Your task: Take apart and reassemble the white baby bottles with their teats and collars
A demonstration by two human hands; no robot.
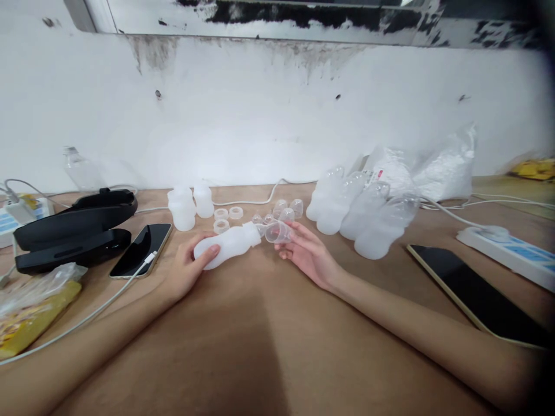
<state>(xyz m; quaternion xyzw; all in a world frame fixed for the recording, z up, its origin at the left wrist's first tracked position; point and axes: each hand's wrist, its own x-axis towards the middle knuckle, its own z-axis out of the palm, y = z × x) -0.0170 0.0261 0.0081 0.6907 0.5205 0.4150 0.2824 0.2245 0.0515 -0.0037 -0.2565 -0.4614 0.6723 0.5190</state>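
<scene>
My left hand [193, 261] is wrapped round a white translucent bottle [229, 247], which lies tilted with its neck pointing right. At the neck, a clear dome-shaped cap [277, 232] is held in the fingers of my right hand [307, 249], its open side toward the bottle. A clear teat seems to show between neck and cap. Behind them lie several small clear caps [296, 208] and teats, and white rings [221, 226] stand to the left. Two open white bottles [182, 209] are upright at the back left. Several capped bottles [373, 234] stand at the right.
On the left are a black case [73, 231], a phone [141, 251] with a cable, and a yellow snack bag [39, 309]. A larger phone [477, 294], a power strip [511, 254] and white plastic bags [446, 167] are on the right. A wall rises behind the table [208, 346].
</scene>
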